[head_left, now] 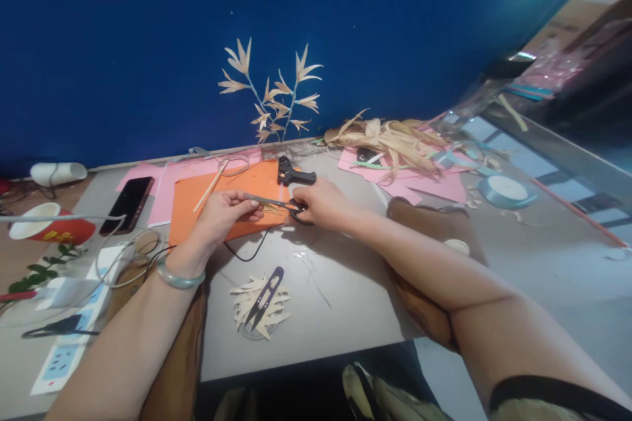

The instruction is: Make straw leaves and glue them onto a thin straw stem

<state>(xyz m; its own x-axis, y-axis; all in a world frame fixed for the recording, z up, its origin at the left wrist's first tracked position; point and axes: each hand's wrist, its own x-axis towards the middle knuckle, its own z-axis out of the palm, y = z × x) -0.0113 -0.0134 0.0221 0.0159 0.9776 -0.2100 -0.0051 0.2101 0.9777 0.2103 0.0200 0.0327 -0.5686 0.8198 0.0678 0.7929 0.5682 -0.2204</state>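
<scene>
My right hand (323, 204) grips a pair of scissors (270, 200) by the black handles, with the blades pointing left. At the blade tips, my left hand (228, 212) has thumb and fingers pinched together; whatever lies between them is too small to make out. Both hands are over an orange sheet (185, 200). Just beyond the right hand lies a black glue gun (296, 175). Nearer my body, dark thread snips (266, 297) rest on a heap of pale cut husk pieces (241, 299) in a clear dish.
Branches with pale husk flowers (281, 105) stand at the back. Dried corn husks (395, 138) lie on pink sheets (451, 187) to the right, near a ribbon roll (506, 191). Leftward are a phone (128, 204), a red paper cup (59, 227) and a power strip (64, 352) with cables.
</scene>
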